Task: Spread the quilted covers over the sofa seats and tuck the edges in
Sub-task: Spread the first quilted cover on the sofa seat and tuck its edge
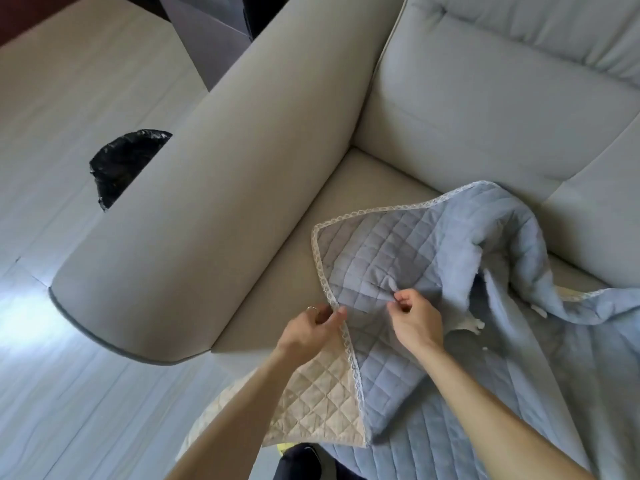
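A blue-grey quilted cover [391, 244] with a white lace edge lies crumpled on the beige sofa seat [360, 188], bunched up toward the right. Its beige quilted underside [322, 396] shows where the near edge hangs folded over the seat front. My left hand [311, 329] pinches the lace edge between thumb and fingers. My right hand [414, 318] pinches a fold of the blue fabric a little to the right of it. The seat's left rear corner is bare.
The wide beige armrest [207, 188] runs along the seat's left side. Grey back cushions [502, 98] rise behind. A bin with a black bag [121, 164] stands on the pale floor [69, 393] behind the armrest. A dark object [301, 462] sits at the bottom edge.
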